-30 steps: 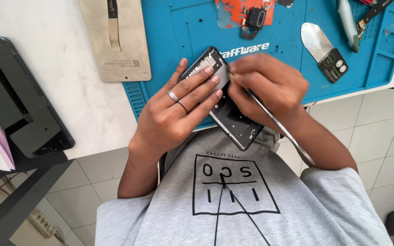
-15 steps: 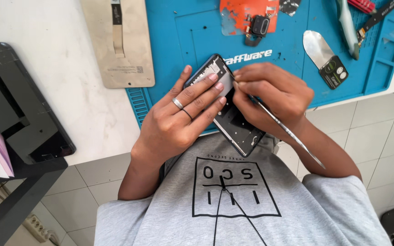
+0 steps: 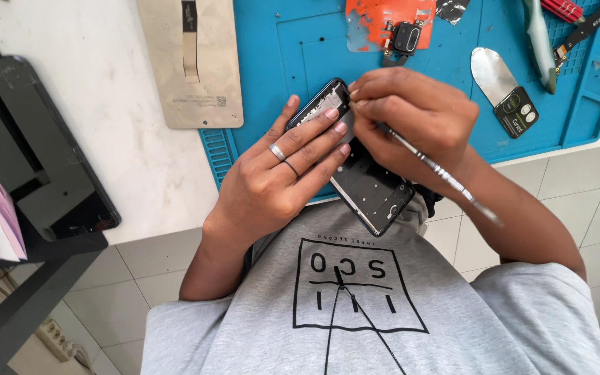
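An opened black phone frame (image 3: pixel 373 191) lies at the near edge of the blue work mat (image 3: pixel 293 48), its lower end jutting over the table edge. My left hand (image 3: pixel 279 173), with two rings, presses flat on the phone's upper half. My right hand (image 3: pixel 418 114) grips a thin metal tool (image 3: pixel 439 170), its tip at the phone's top corner and its shaft running down past my wrist.
A beige phone back panel (image 3: pixel 196 62) lies on the white table, left of the mat. An orange part with a camera module (image 3: pixel 390 24), a metal pry tool (image 3: pixel 501 87) and other tools sit on the mat. A black tray (image 3: pixel 36 153) stands at left.
The view has shifted slightly, so the mat and hands sit lower in frame. Both hands stay on the phone, with the tool tip still at its top corner.
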